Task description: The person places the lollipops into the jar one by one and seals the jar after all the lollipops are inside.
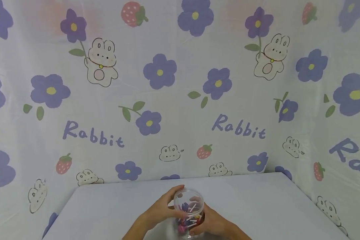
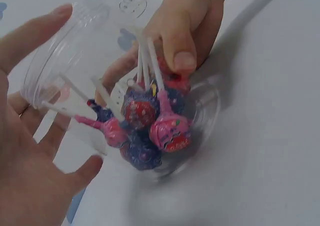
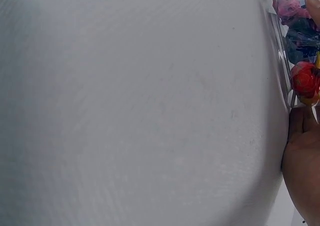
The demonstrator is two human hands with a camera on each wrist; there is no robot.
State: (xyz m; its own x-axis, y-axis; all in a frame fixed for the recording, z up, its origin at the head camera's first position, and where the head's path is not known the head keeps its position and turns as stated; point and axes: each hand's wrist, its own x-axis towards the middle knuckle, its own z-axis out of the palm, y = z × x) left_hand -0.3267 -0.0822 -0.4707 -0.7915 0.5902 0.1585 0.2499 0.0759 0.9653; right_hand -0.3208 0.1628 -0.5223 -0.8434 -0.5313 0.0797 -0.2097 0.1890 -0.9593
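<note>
A clear plastic jar [image 1: 189, 201] with a threaded rim stands between both hands at the front of the table. Inside are several lollipops [image 2: 142, 116] in pink, red and dark blue wrappers, their white sticks pointing up toward the mouth. My left hand [image 1: 159, 210] holds the jar's upper part, thumb on the near side and fingers reaching round the far side. Lower down, my right hand [image 1: 213, 220] grips the jar from the right, its thumb [image 2: 183, 61] against the wall. The right wrist view catches only an edge of the right hand [image 3: 302, 156] beside a red lollipop [image 3: 304, 79].
A white table [image 1: 252, 200] spreads out around the hands. Behind it and at the sides hangs a pale curtain [image 1: 180, 100] printed with purple flowers, rabbits and strawberries, meeting the table's back edge.
</note>
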